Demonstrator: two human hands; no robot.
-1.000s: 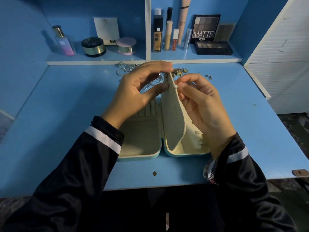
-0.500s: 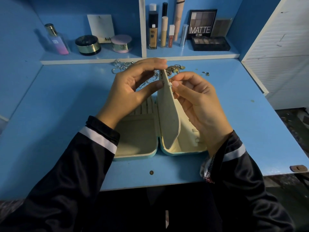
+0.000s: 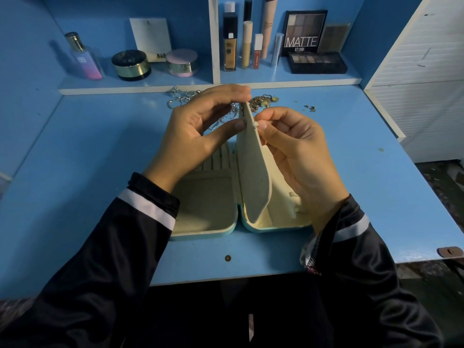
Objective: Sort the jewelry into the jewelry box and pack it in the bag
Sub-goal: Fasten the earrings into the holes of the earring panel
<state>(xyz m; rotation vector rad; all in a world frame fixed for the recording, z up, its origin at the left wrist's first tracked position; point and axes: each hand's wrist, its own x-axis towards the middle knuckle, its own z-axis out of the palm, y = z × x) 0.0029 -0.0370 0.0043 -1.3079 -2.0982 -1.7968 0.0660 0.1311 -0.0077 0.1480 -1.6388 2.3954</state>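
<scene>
Two hands show in the head view, each in a dark sleeve with one white stripe. The left hand [image 3: 198, 136] pinches, between thumb and forefinger, the far tip of a cream fabric panel [image 3: 253, 177] that stands upright along the hinge of the mint-green, cream-lined rectangular jewelry box [image 3: 206, 232]. Its other fingers are loosely bent. The right hand [image 3: 298, 156] pinches a small pale piece [image 3: 254, 125] between thumb and forefinger at the panel's right face; what kind of piece cannot be told. Two tiny studs [image 3: 244, 122] sit in the panel's left face by the left thumb.

The one jewelry box lies open flat, in two halves, on the blue desk [image 3: 100, 172]. Its left half holds a row of ring-roll ridges [image 3: 218, 159] at the far end and a plain compartment nearer. Its right half shows small cream tabs [image 3: 295, 204].

Just beyond the box on the desk lie a tangle of silver jewelry [image 3: 180, 96], a heap of gold jewelry [image 3: 262, 101] and a few small bits [image 3: 310, 108] to the far right.

Farther beyond the box, a blue shelf [image 3: 125, 90] has two bays:
- **Left bay:** four things, a pink-and-blue perfume bottle [image 3: 84, 59], a black-and-gold round jar [image 3: 131, 65], a pink round compact [image 3: 182, 62] and a white card [image 3: 150, 37].
- **Right bay:** six upright tubes and bottles [image 3: 229, 43] and three eyeshadow palettes [image 3: 305, 33], one of them lying flat.
</scene>
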